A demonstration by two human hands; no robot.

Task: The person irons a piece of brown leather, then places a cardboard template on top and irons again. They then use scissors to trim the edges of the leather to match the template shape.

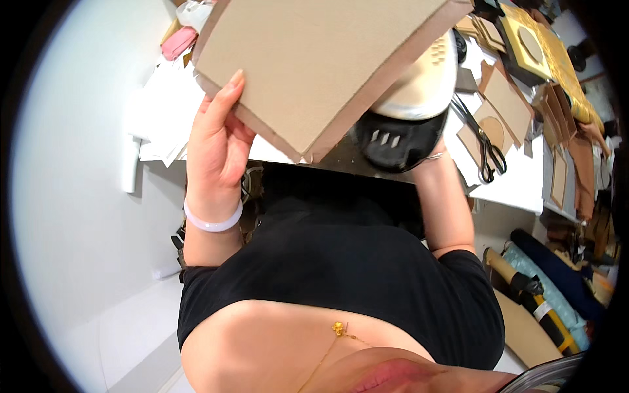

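In my left hand (219,134) is the corner edge of a large flat brown-grey board (314,59) with a darker brown rim, perhaps a covered panel. My thumb lies on its upper face and the other fingers curl at its edge. The board is tilted, with one corner pointing toward me. To its right is a rounded cream device (419,82) with a black slotted end (400,141); I cannot make out its kind. My right hand is hidden behind that device, with only the wrist (436,157) and a thin bracelet showing, so its fingers and any hold are out of sight.
Black-handled scissors (488,150) rest on the white table (508,190) at the right. Brown pieces of sheet material (508,105) and a yellow box (524,46) are beyond them. White sheets (164,105) and a pink item (178,43) lie at the left. Rolls (544,288) stand at lower right.
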